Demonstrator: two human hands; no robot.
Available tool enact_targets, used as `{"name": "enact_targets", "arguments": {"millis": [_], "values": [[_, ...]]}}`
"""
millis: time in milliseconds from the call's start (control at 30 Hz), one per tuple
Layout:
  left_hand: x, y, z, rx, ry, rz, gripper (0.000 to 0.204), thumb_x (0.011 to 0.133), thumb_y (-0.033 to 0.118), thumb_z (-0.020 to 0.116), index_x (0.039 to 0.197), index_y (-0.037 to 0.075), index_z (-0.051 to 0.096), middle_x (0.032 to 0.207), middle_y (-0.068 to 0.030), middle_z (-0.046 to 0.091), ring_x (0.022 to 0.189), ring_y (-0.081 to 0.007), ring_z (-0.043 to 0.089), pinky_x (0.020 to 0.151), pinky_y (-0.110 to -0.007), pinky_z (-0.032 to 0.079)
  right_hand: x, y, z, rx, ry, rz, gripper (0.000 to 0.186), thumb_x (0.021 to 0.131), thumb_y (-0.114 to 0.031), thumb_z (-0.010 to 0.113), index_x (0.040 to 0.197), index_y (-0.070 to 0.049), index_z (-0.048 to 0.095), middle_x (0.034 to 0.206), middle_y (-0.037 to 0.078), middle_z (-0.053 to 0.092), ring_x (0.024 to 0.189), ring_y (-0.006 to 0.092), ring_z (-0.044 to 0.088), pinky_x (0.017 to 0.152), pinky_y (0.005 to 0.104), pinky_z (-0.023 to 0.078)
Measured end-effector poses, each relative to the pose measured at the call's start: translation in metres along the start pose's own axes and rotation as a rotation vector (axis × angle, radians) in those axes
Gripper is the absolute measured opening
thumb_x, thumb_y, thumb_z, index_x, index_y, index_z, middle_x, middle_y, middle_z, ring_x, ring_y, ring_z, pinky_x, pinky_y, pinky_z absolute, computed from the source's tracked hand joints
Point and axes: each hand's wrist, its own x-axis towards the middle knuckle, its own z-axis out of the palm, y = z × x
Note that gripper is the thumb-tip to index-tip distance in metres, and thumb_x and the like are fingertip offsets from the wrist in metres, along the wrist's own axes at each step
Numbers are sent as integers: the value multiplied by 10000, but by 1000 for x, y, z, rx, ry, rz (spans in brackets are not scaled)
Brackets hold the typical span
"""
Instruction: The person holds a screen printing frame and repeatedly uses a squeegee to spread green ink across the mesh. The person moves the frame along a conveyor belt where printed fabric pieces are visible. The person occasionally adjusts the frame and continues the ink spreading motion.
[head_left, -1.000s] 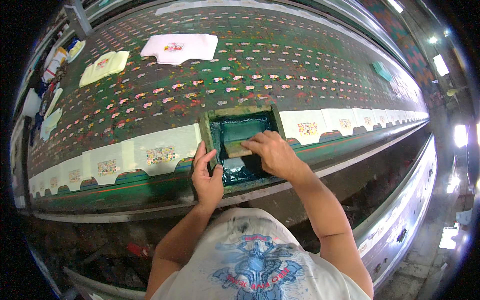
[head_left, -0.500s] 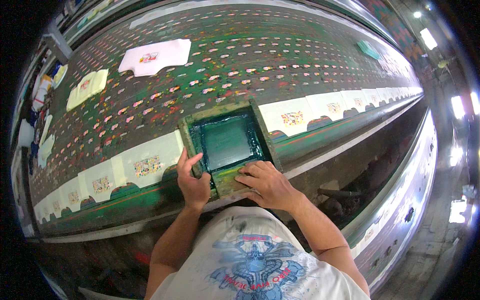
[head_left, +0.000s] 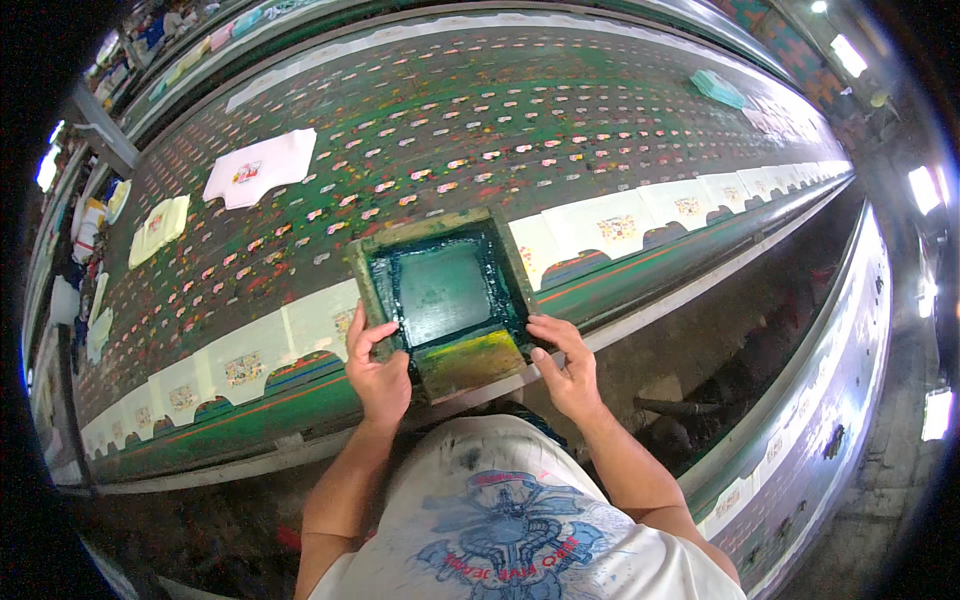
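Both my hands grip a square wooden screen-printing frame point(head_left: 430, 228), stained green, which lies over the row of fabric pieces along the table's near edge. Its mesh point(head_left: 443, 288) is dark green-blue, with wet-looking ink around the margins. Inside, against the near side, leans a squeegee point(head_left: 470, 365) smeared yellow and green; neither hand is on it. My left hand point(head_left: 378, 372) is closed on the left side, thumb near the inner edge. My right hand point(head_left: 568, 368) pinches the right side near its front corner. Whether the frame touches the fabric is hidden.
White fabric pieces point(head_left: 580, 222) with colourful prints line the near edge on both sides. Farther back lie a pink-white piece point(head_left: 285, 160), a folded yellow one point(head_left: 158, 230) and a teal stack point(head_left: 717, 88). A pale rail point(head_left: 690, 293) borders the table; another printing table point(head_left: 800, 480) stands right.
My right hand has let go of the squeegee and taken the frame's right side. The frame has shifted right along the table, uncovering part of a print at its left. My view has turned.
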Motion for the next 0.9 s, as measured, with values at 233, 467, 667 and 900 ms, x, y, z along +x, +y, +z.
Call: {"name": "enact_targets", "arguments": {"millis": [233, 467, 667, 900], "values": [[-7, -1, 101, -122, 21, -82, 489, 741, -233, 612, 1149, -16, 773, 1744, -335, 440, 1596, -360, 505, 1268, -404, 413, 21, 53, -87, 16, -22, -56, 355, 1028, -198, 778, 1353, -55, 776, 1470, 181, 731, 1455, 420, 603, 1241, 538, 440], [-12, -5, 122, -163, 27, -168, 471, 737, -243, 619, 1135, -36, 764, 1754, -315, 448, 1538, -325, 568, 1218, -391, 469, 35, 72, -128, 46, -119, -104, 364, 1029, -172, 783, 1369, -44, 772, 1471, 188, 731, 1460, 410, 608, 1246, 528, 442], [-12, -8, 121, -211, 21, -170, 458, 738, -233, 621, 1127, -28, 750, 1753, -312, 452, 1528, -328, 575, 1209, -397, 471, 44, 79, -132, 4, -110, -244, 418, 948, -24, 820, 1361, -51, 763, 1431, 193, 739, 1377, 425, 659, 1183, 523, 502], [-12, -4, 122, -168, 32, -234, 419, 728, -232, 644, 1085, -30, 729, 1752, -294, 464, 1533, -334, 574, 1221, -413, 465, 63, 39, -121, -80, -349, -520, 365, 929, -70, 822, 1289, -43, 766, 1372, 236, 732, 1323, 448, 678, 1126, 538, 544]]}}
